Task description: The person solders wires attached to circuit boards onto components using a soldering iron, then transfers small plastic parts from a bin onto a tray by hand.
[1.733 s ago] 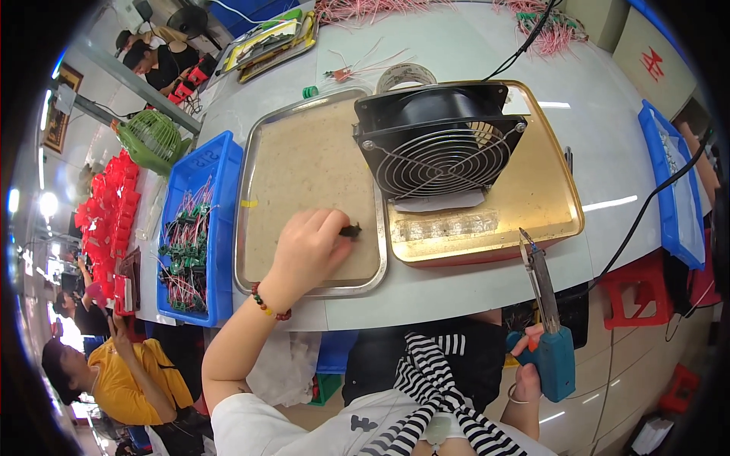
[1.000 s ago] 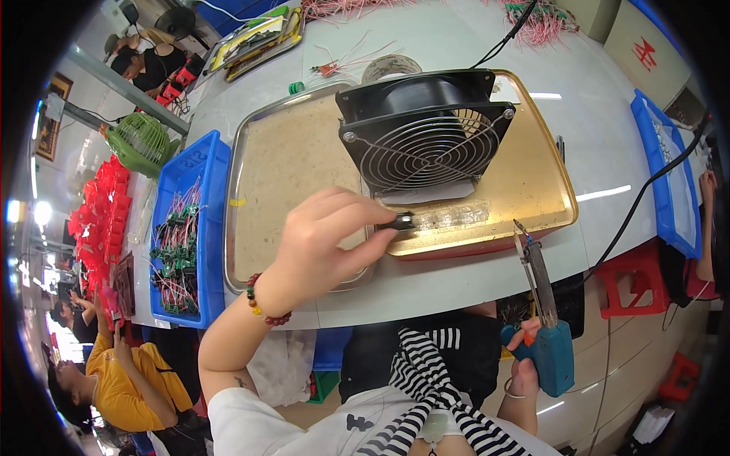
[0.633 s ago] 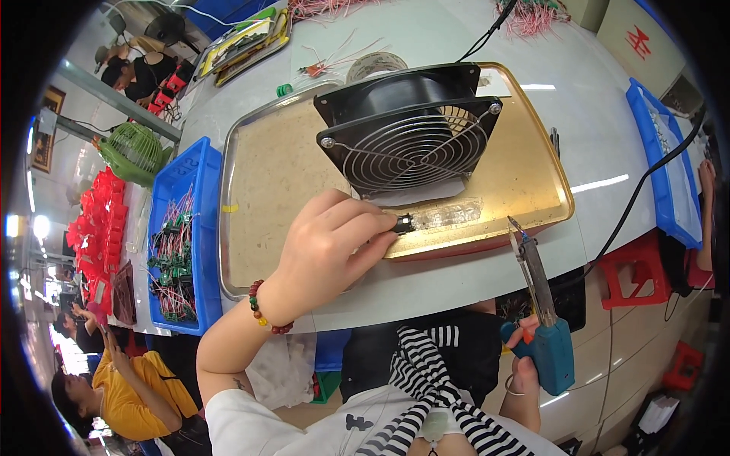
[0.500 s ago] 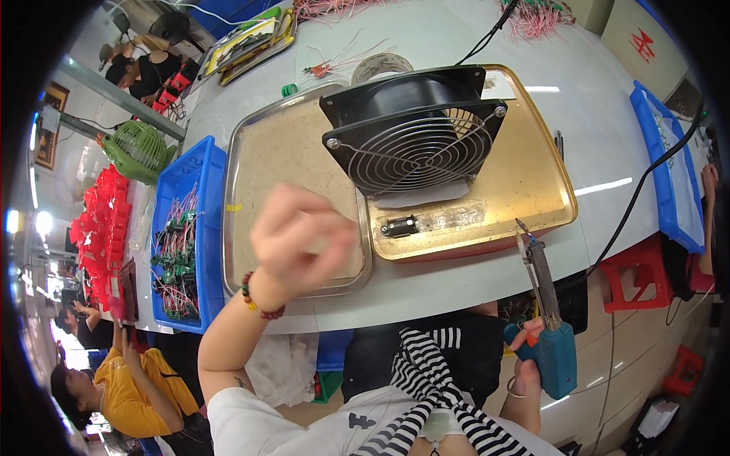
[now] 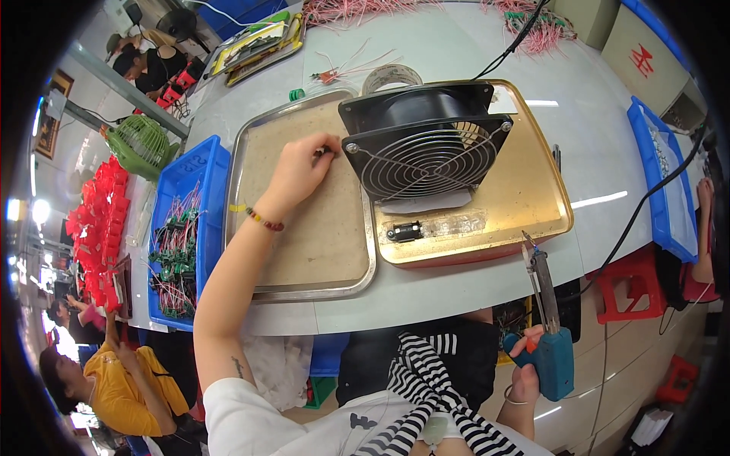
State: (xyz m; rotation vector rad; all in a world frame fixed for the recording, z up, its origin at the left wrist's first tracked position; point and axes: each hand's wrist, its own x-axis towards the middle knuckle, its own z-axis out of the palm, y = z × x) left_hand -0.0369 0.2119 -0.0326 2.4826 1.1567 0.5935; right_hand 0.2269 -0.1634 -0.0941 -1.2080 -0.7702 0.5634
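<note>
Pinched in the left hand point(image 5: 298, 173) is a tiny part, beside the black fan point(image 5: 426, 144) | blue tool point(image 5: 549, 346) is gripped tight by the right hand point(image 5: 525, 372), low by the lap | part may be dropped if bumped on the fan.

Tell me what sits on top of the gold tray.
On the gold tray stand a black fan, a small black part and a clear strip. Whatever lies beneath the fan is hidden.
</note>
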